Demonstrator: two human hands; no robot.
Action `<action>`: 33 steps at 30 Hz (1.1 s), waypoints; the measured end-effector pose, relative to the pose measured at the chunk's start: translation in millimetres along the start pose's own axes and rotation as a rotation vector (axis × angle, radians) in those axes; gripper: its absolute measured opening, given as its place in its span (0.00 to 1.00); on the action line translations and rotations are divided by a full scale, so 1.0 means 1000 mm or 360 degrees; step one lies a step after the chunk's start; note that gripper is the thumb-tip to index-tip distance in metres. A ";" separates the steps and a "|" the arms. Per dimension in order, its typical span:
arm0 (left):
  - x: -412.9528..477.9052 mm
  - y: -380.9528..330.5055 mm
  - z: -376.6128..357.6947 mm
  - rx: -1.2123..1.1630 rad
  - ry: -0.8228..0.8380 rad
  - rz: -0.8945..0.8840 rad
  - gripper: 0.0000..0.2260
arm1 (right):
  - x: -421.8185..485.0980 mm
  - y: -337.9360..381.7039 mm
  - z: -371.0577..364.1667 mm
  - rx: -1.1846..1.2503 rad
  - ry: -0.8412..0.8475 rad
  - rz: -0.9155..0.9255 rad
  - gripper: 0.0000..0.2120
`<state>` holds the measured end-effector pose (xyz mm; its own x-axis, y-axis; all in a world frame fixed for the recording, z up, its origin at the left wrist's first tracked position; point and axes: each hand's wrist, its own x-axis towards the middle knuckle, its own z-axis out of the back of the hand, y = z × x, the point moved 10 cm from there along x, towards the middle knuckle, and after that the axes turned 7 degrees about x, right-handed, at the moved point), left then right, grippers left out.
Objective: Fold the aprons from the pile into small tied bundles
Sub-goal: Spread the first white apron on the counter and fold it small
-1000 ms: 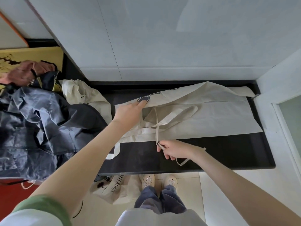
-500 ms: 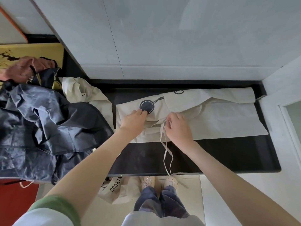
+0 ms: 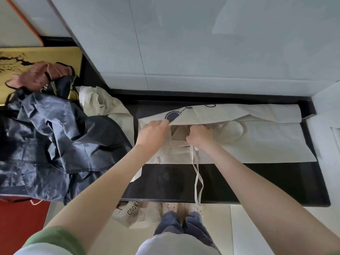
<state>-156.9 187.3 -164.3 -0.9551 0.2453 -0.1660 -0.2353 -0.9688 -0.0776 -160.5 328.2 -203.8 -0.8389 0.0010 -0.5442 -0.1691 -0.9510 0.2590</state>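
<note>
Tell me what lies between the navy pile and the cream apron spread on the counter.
Head view: a crumpled cream apron, then a narrow strip of bare black counter.

We seem to be in a home, at a glossy black counter (image 3: 239,181) set into a nook. Beyond our fingers (image 3: 162,123) rise pale, smooth wall panels (image 3: 202,43). Back toward us from them, past the counter edge, lies a cream tiled floor (image 3: 257,227), where we stand in soft pale shoes (image 3: 170,207). Left of our fingers aprons (image 3: 46,135) are heaped, and beyond the heap shows a yellow board (image 3: 46,54) with dark brushwork. A red mat (image 3: 22,218) covers the floor at far left. A cream cloth (image 3: 132,216) printed "COOKI" hangs below the counter edge.
</note>
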 end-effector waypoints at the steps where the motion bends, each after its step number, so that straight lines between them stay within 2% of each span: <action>1: -0.001 0.000 -0.007 -0.0021 0.0012 -0.0035 0.17 | 0.001 0.003 0.001 0.0021 -0.0011 0.0017 0.03; 3: -0.002 -0.002 -0.028 -0.0001 0.0145 -0.0106 0.20 | 0.000 0.004 0.004 0.0354 -0.0036 -0.0002 0.04; 6: -0.003 -0.003 -0.061 0.0049 0.0457 -0.0153 0.25 | -0.004 -0.002 0.018 0.1135 -0.0049 -0.0102 0.03; 9: -0.006 -0.004 -0.072 0.0194 0.0613 -0.0171 0.33 | 0.002 -0.011 0.028 0.1648 -0.0033 -0.0213 0.08; 12: -0.006 -0.003 -0.070 0.0246 0.0638 -0.0121 0.33 | 0.005 -0.018 0.042 0.2117 -0.0039 -0.0228 0.04; 14: -0.005 -0.003 -0.069 0.0264 0.0627 -0.0121 0.33 | 0.004 -0.023 0.061 0.2350 -0.0065 -0.0169 0.11; 17: -0.003 -0.004 -0.068 0.0316 0.0602 -0.0123 0.33 | -0.006 -0.027 0.098 0.2581 -0.0174 -0.0018 0.14; 19: -0.004 -0.006 -0.066 0.0321 0.0600 -0.0116 0.33 | -0.021 -0.028 0.124 0.2663 -0.0290 0.0093 0.11; 22: -0.007 -0.008 -0.070 0.0324 0.0644 -0.0113 0.32 | -0.048 -0.022 0.162 0.2524 -0.0352 0.0368 0.05; 24: -0.006 -0.007 -0.069 0.0387 0.0620 -0.0120 0.30 | -0.063 -0.004 0.168 0.2205 -0.0128 0.0555 0.03; 26: -0.008 -0.008 -0.062 0.0389 0.0616 -0.0118 0.28 | -0.077 0.017 0.143 0.1808 0.0227 0.0605 0.06; 28: -0.009 -0.006 -0.056 0.0251 0.0638 -0.0097 0.25 | -0.088 0.030 0.096 0.1503 0.0579 0.0527 0.09; 31: -0.007 -0.008 -0.046 -0.0004 0.0574 -0.0213 0.22 | -0.107 0.035 0.008 0.1172 0.1114 0.0278 0.12; 33: -0.006 -0.006 -0.036 -0.0012 0.0504 -0.0227 0.21 | -0.117 0.028 -0.039 0.0859 0.1347 0.0138 0.14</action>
<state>-143.1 193.3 -198.0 -0.8092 0.3783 -0.4496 -0.3602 -0.9239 -0.1291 -46.6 289.3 -164.3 -0.2516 -0.4812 -0.8397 -0.5122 -0.6700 0.5374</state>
